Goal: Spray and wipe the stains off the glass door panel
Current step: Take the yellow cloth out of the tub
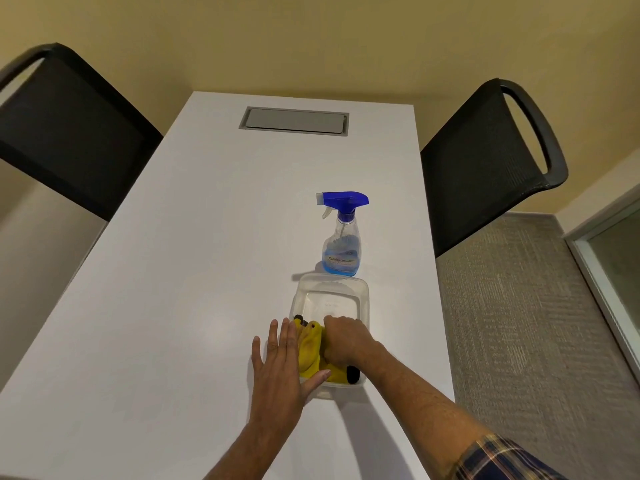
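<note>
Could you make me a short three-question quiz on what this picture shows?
1. True or false: the spray bottle lies on its side.
2. The right hand grips the yellow cloth in: A) a clear tub, B) a drawer, C) a bucket?
3. What colour is the bottle's trigger head?

Key: 1 false, it stands upright. 2 A. 3 blue.
</note>
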`<state>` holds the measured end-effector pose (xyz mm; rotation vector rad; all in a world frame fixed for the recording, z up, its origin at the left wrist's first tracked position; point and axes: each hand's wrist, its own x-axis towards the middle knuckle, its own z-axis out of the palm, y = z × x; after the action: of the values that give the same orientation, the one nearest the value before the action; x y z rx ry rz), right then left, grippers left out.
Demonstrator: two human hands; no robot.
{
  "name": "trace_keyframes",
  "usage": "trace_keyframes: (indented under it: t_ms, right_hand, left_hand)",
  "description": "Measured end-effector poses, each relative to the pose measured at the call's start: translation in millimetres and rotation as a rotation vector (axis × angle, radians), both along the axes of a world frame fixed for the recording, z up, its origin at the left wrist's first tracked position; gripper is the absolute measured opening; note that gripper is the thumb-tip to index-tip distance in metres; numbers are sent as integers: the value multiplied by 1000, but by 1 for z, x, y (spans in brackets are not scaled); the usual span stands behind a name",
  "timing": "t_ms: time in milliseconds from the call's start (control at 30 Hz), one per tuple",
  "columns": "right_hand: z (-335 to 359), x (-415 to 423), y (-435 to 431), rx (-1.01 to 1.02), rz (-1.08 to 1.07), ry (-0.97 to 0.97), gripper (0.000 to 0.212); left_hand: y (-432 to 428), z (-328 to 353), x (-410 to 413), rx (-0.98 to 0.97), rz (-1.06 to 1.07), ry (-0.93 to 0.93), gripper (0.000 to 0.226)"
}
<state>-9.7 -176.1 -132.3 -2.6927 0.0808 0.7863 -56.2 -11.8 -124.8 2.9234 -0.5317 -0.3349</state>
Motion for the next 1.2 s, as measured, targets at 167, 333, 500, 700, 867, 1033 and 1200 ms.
trace_keyframes:
  t_ms: [167, 333, 500, 700, 867, 1033, 1200]
  right_hand:
    - [14, -12, 1, 111, -86, -88, 47]
    - [26, -23, -3, 163, -167, -139, 39]
    - [37, -34, 1, 161, -219, -209, 31]
    - [42, -45, 9, 198, -308, -308, 21]
    - [43, -52, 3, 303, -392, -358, 16]
    - [45, -54, -10, 430, -494, -405, 16]
    - [48, -56, -20, 516, -550, -450, 16]
  left_hand:
    - [2, -3, 1, -8, 9, 12, 109]
    - [1, -5, 0, -50, 26, -41, 109]
    - [3, -7, -3, -96, 48, -33, 115]
    - [3, -6, -3, -146, 86, 2, 114]
    - [3, -3, -2, -167, 111, 1, 119]
    - [2, -1, -1, -267, 146, -8, 124]
    - [-1, 1, 0, -326, 177, -22, 128]
